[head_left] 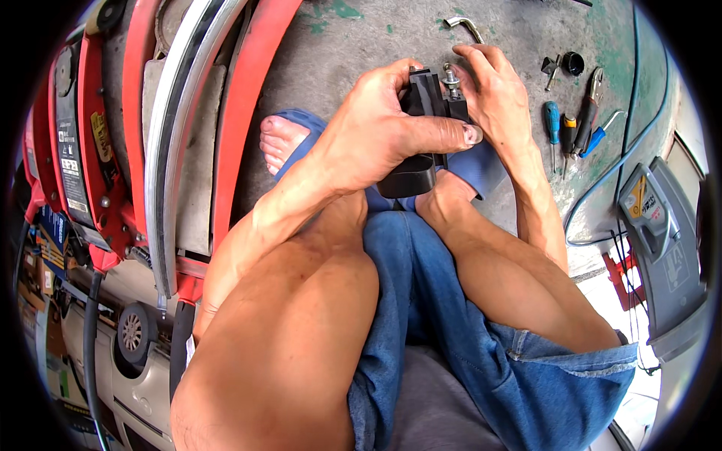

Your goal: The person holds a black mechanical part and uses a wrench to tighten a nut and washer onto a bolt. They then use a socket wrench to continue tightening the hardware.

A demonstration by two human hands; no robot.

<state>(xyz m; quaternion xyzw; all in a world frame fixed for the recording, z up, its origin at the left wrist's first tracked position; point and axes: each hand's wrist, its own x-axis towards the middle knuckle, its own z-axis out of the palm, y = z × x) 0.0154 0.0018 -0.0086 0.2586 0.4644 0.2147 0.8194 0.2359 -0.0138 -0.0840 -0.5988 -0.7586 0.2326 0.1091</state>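
A black plastic device [408, 178] with a rounded lower end is held up over my feet, between my knees. My left hand [376, 124] wraps round it from the left, its thumb lying across the front. At the device's upper right stands a metal bolt [452, 80] with a nut and washers. My right hand [496, 94] is at that side, fingers bent around the bolt and the edge of the device. The exact contact of the right fingertips is partly hidden. Beyond the hands, a bent metal socket wrench [466, 28] lies on the floor.
On the floor at right lie a blue screwdriver [553, 122], a yellow-and-black screwdriver [568, 134], pliers [590, 109], a blue-handled hook tool [599, 137] and a black cap [573, 63]. A blue hose [648, 124] curves past a grey panel [669, 255]. Red metal arms [256, 98] stand at left.
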